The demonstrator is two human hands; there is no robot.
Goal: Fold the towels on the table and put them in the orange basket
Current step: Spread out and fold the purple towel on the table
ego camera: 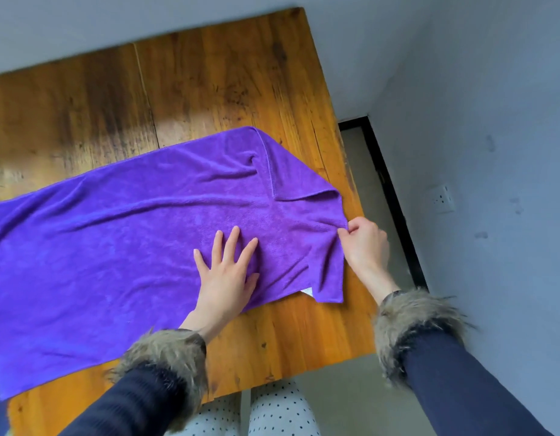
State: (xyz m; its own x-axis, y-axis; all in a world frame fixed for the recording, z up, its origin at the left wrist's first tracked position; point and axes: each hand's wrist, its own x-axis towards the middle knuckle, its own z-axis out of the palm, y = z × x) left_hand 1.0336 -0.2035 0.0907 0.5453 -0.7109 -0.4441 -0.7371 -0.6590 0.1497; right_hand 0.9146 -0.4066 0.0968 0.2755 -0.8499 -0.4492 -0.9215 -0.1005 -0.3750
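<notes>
The purple towel [121, 247] runs past the left frame edge; the white tag [307, 291] is mostly hidden beneath it.

left hand [227, 275] flat, right hand [365, 243] apparently pinching

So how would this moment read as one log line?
purple towel spread on wooden table | left hand flat on it | right hand pinching edge | unfolded

We are finding no readable text anywhere. The white tag [307, 291] peeking from under the purple towel [115, 247] is showing nothing legible.
</notes>
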